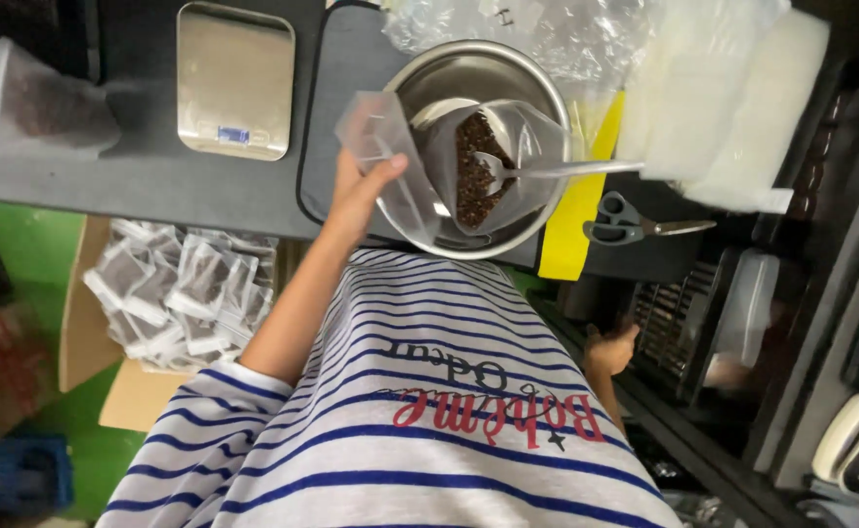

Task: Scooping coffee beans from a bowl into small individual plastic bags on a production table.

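**Bagging station — one pouch in hand, bowl part full**

Striped shirt (400, 430) fills the lower centre of the frame, nearest the lens. Above it runs the dark worktop (155, 176), the largest surface. At upper centre on it stands a steel bowl (547, 88) holding an opened clear bag (517, 186) of dark granules, with a spoon (547, 170) resting in it, bowl end buried in the contents. Judged from this, product remains to be portioned.

At lower left, below the worktop edge, a cardboard box (87, 323) holds many filled small pouches (180, 293) — work done so far. A digital scale (235, 78) sits bare at upper left; one filled pouch (43, 103) lies beside it.

Left hand (356, 191) grips an empty clear pouch (375, 132) at the bowl's left rim, thumb over its face. Right hand (610, 350) hangs low at right centre, away from the bowl; its closure cannot be told. Scissors (625, 223) lie right of the bowl.
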